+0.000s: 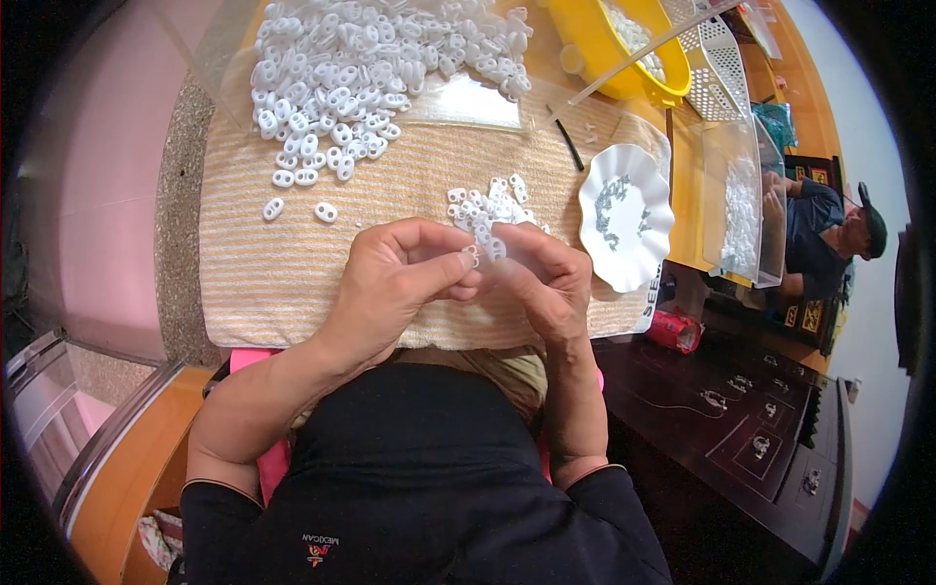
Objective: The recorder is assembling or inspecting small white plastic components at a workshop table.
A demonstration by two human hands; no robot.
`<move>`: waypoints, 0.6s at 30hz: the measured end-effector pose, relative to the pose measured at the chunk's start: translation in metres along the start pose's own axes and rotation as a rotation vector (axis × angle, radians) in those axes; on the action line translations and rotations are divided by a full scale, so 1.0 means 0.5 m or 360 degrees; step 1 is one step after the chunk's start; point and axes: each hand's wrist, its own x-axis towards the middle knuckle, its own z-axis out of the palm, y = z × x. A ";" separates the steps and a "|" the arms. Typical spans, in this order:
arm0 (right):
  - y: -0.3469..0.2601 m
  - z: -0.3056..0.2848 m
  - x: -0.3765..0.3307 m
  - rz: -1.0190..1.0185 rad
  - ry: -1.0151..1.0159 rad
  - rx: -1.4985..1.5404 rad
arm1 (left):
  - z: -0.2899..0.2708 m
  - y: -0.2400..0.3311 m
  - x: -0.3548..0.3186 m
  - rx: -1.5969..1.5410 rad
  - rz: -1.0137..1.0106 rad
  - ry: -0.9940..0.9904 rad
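Over the striped towel, both hands were pinching one tiny white plastic piece.

From the head view: the left hand was mostly curled, thumb and forefinger closed on the piece, and the right hand met it fingertip to fingertip, nipping the same bit, can't tell which gripped harder. A small heap of white pieces sat just beyond the fingers, the big pile farther up, a white scalloped dish off to the right.
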 end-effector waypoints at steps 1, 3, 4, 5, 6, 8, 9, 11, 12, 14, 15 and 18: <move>0.000 0.000 0.000 -0.0002 0.0000 0.0010 | 0.000 0.000 0.000 0.0000 0.0001 -0.0004; 0.000 0.000 0.000 -0.0003 -0.0001 0.0019 | 0.000 -0.002 0.001 0.0005 0.0005 -0.0007; -0.001 0.000 0.001 -0.0009 -0.0012 0.0015 | -0.001 -0.003 0.001 0.0011 0.0009 -0.0010; -0.001 -0.001 0.001 -0.0015 -0.0024 0.0011 | -0.001 -0.003 0.001 0.0010 0.0009 -0.0009; 0.001 -0.003 0.002 -0.0015 -0.0024 0.0010 | -0.001 -0.003 0.002 0.0020 0.0010 -0.0010; 0.006 -0.006 0.003 -0.0057 -0.0038 -0.0024 | -0.001 -0.004 0.002 0.0029 0.0012 -0.0011; 0.006 -0.006 0.003 -0.0056 -0.0038 -0.0024 | -0.001 -0.004 0.002 0.0027 0.0010 -0.0008; 0.005 -0.005 0.002 -0.0053 -0.0026 -0.0044 | -0.001 -0.004 0.001 0.0025 0.0008 -0.0005; 0.003 -0.004 0.002 -0.0053 -0.0025 -0.0045 | -0.001 -0.003 0.001 0.0027 0.0003 -0.0008; -0.001 -0.004 0.003 -0.0022 -0.0056 -0.0005 | 0.000 -0.003 0.002 0.0028 -0.0002 -0.0012; 0.000 -0.004 0.002 -0.0023 -0.0056 -0.0006 | -0.001 -0.003 0.002 0.0024 -0.0002 -0.0019; 0.001 -0.004 0.002 -0.0037 -0.0061 0.0011 | -0.001 -0.004 0.002 0.0015 0.0003 -0.0030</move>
